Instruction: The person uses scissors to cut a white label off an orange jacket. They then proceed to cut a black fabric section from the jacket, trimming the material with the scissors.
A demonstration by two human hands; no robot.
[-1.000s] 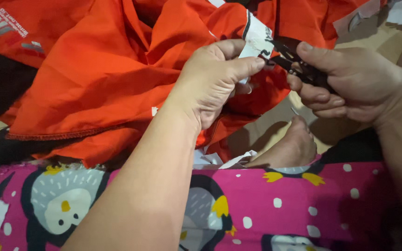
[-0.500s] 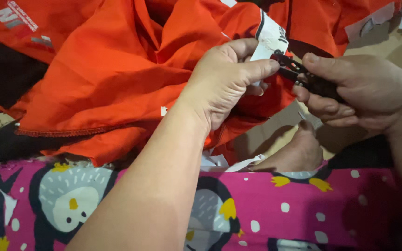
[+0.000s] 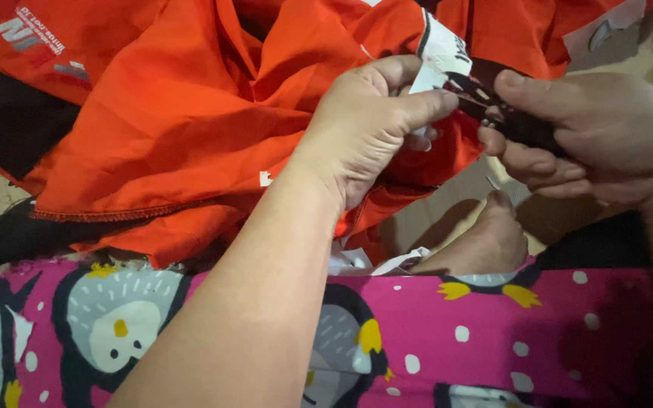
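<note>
Little had shifted across the last second in the head view, the only one we had: both hands stayed together in the upper right of the frame and drifted a touch higher, while the orange garment [image 3: 190,128] slid slightly leftward under them. The grip itself looked unchanged, so we judged the work at that one spot on the cloth was going on rather than finished.

Our left hand [image 3: 364,121] was closed in a pinch, thumb and forefinger pressed on the white label [image 3: 440,57] sewn to the garment's edge, holding it taut just beside the other hand. Our right hand [image 3: 591,136] was curled nearly shut around a small dark tool [image 3: 508,113], its tip touching the cloth beside the label; whether it was a snipper or a clip, we could not tell, since the fingers hid most of it.

The garment lay bunched over the upper left and middle of the frame, with a dark fabric [image 3: 17,128] showing beneath it at the left. Below, our lap in pink penguin-print trousers [image 3: 493,347] filled the bottom of the frame, and a bare foot [image 3: 485,242] rested on the floor [image 3: 447,211] under the hands.
</note>
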